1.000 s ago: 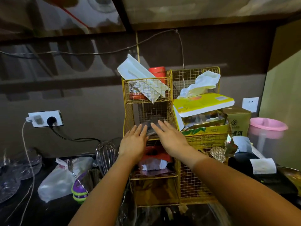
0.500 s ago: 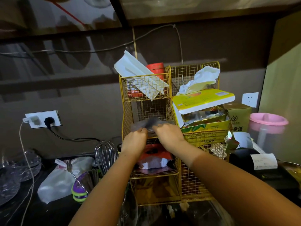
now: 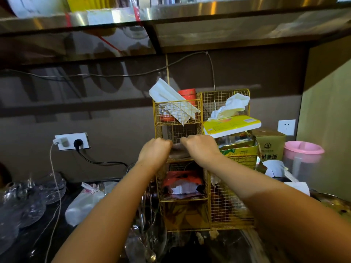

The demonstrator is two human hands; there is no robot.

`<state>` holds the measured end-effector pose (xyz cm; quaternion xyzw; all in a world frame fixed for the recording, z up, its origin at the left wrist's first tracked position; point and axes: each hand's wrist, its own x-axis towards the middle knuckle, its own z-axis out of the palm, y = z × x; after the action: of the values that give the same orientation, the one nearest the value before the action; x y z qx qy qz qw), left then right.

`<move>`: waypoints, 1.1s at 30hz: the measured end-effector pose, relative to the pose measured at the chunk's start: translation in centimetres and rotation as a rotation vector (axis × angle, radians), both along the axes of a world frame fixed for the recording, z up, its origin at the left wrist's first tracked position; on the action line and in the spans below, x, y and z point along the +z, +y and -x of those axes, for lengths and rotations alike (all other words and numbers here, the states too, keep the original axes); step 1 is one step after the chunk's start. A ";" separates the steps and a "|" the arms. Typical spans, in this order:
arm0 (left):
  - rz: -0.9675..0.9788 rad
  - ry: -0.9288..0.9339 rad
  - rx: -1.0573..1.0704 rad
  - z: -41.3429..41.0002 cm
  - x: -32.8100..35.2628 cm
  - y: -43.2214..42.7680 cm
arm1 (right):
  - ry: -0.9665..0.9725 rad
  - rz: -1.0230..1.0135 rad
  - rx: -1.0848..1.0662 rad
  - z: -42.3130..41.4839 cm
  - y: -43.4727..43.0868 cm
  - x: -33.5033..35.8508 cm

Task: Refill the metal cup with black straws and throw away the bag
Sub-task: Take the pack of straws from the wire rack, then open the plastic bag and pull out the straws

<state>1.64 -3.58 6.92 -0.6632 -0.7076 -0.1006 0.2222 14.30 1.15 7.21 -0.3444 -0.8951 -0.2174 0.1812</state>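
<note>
Both hands are closed at the middle-left compartment of the yellow wire rack (image 3: 204,186). Left hand (image 3: 154,151) and right hand (image 3: 200,148) are each clenched on the top edge of a dark, clear-ish bag (image 3: 179,150) that sits between them at the mouth of that compartment. My read: it's the bag of black straws; contents are blurred, so I can't confirm individual straws.

Handling guess:
- light, no real load on the wrists
- film is thin, soft and slick, so a pinch can slide; bunching the film in each fist, as now, grips better than flat fingertips
- straws inside should give the pack some stiffness lengthwise, but it will sag if held by one corner
- mesh edges of the rack could snag or tear the film; lift it clear, don't drag

Best hold, I'd say: two fists on the top edge for pulling out or tearing open, then one hand round the middle of the bundle for carrying.

Metal cup: can't pick it out here. Counter clutter below the forearms is too blurred.
</note>
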 end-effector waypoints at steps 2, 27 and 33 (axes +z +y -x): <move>-0.022 0.011 -0.015 -0.2 1.1 -1.2 | 0.011 -0.018 0.010 -0.5 -1.2 0.9; -0.195 -0.322 -0.014 0.8 -0.8 -22.5 | 0.179 0.478 0.520 0.8 -19.7 -0.3; -0.065 -0.528 0.004 0.4 -8.2 -24.2 | 0.125 0.748 0.502 0.7 -21.3 -7.3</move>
<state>1.19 -27.76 -1.32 -0.6050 -0.7389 -0.2922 0.0511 13.59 -20.15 -0.05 -0.1710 -0.9552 0.1929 0.1452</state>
